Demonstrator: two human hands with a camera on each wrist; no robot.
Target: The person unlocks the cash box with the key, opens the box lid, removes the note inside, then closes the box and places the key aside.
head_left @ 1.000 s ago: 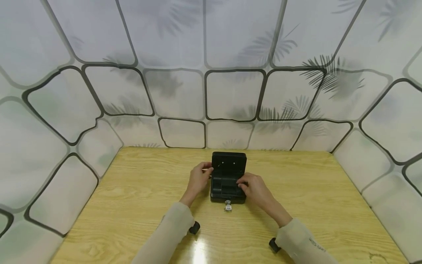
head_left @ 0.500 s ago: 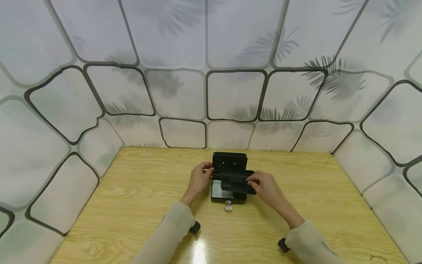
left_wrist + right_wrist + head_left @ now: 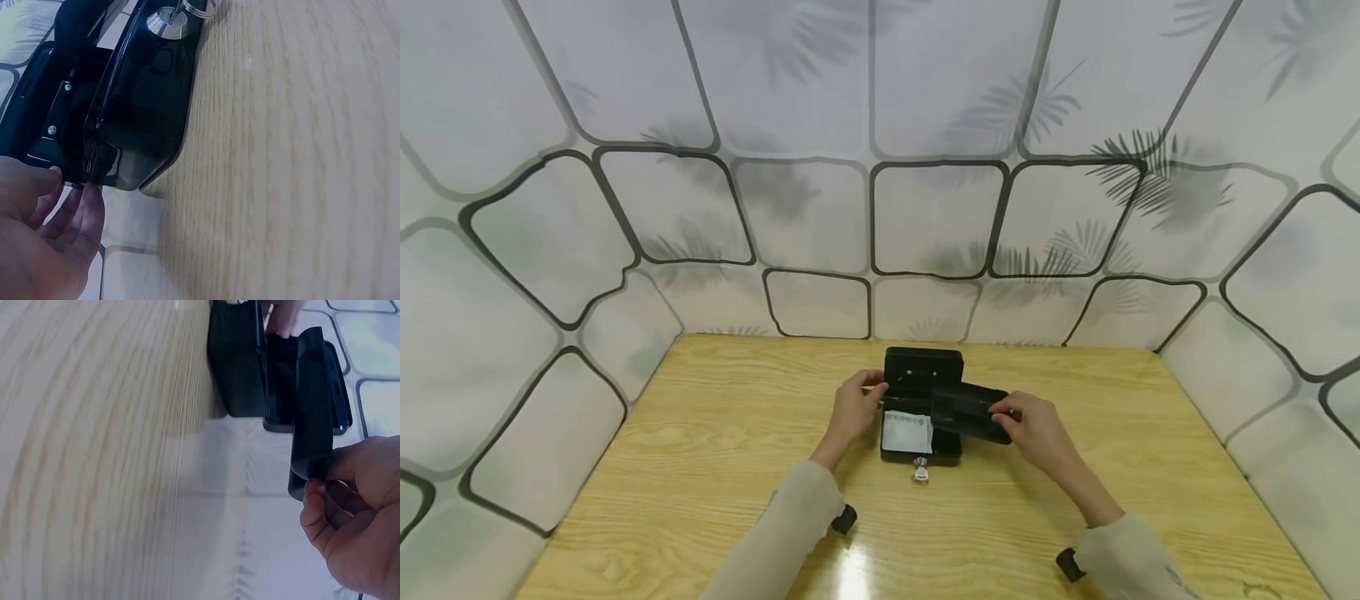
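A black cash box (image 3: 921,457) stands on the table with its lid (image 3: 923,363) raised at the back. A key with a ring (image 3: 921,475) sticks out of the front lock (image 3: 167,24). My left hand (image 3: 852,410) holds the box's left side near the hinge, thumb by the lid, fingers at the box's end. With thumb and fingers, my right hand (image 3: 1033,425) pinches the right end of the black cash tray (image 3: 966,410), which is raised and tilted over the box's right half. Pale printed paper (image 3: 906,432) lies in the box's left part. The tray hides the box's right interior.
The wood-grain table (image 3: 715,467) reaches out on both sides of the box. Behind and beside it hang pale walls (image 3: 805,208) with dark outlines and leaf prints. A black wrist strap piece (image 3: 845,520) sits under the left sleeve.
My right hand has lifted the tray out of the box and carried it to the right, uncovering the paper inside. My left hand has stayed at the box's left side.
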